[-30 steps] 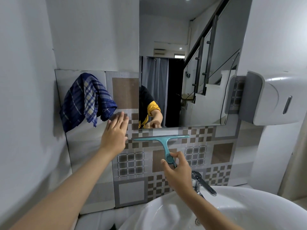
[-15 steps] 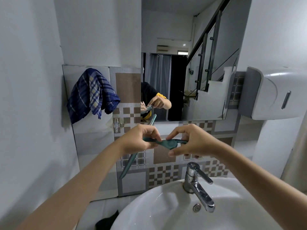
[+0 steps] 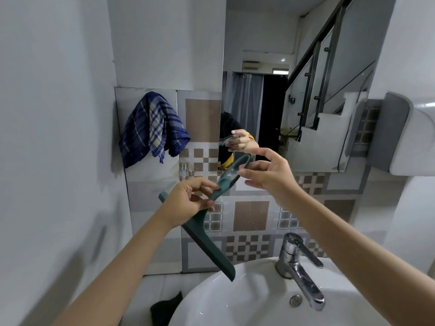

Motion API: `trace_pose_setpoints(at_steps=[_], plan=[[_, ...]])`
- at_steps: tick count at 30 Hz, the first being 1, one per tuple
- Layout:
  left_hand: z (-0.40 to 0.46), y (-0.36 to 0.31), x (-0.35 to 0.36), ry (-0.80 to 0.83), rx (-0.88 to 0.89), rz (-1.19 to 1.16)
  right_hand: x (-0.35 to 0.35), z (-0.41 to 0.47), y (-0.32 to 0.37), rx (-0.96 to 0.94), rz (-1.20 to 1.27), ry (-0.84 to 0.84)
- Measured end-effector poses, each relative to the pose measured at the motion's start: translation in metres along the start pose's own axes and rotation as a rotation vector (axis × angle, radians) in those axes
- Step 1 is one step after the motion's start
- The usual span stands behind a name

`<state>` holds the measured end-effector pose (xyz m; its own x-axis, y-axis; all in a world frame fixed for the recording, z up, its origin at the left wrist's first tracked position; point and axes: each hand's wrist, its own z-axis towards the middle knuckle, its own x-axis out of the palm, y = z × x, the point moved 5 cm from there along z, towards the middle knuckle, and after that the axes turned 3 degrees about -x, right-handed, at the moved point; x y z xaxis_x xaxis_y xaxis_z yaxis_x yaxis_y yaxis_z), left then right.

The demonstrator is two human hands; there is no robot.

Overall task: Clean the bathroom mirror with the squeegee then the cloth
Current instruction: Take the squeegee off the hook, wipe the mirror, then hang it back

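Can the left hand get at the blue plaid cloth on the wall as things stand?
Probably not yet: the left hand is pinching the squeegee neck. The path up-left to the cloth looks clear, so it would need to let go first.

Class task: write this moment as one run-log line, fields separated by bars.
left hand: grips squeegee neck | right hand: open at handle loop | cloth: hanging on wall | mirror: untouched
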<state>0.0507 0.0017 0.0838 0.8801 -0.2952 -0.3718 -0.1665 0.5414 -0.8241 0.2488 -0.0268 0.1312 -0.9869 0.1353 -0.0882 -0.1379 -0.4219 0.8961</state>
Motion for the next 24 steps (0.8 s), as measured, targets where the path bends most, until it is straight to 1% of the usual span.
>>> trace_pose_setpoints(at_steps=[2,4,8,12,15,18,24], plan=[[-0.004,0.011,-0.005,-0.048,-0.007,0.026,0.022,0.011,-0.011,-0.011,0.068,0.004],[-0.008,0.023,-0.011,-0.112,-0.027,0.075,0.044,0.024,-0.020,-0.018,0.073,0.043],[-0.015,0.051,-0.032,-0.264,-0.081,0.060,0.081,0.051,-0.036,-0.052,-0.022,0.103],[-0.013,0.069,-0.044,-0.364,-0.116,0.077,0.105,0.073,-0.048,-0.056,-0.094,0.127],[-0.010,0.082,-0.047,-0.401,-0.127,0.091,0.117,0.083,-0.059,-0.029,-0.125,0.157],[-0.010,0.096,-0.047,-0.423,-0.152,0.093,0.124,0.089,-0.068,-0.046,-0.181,0.185],[-0.014,0.118,-0.040,-0.405,-0.188,0.098,0.130,0.085,-0.092,-0.016,-0.231,0.209]])
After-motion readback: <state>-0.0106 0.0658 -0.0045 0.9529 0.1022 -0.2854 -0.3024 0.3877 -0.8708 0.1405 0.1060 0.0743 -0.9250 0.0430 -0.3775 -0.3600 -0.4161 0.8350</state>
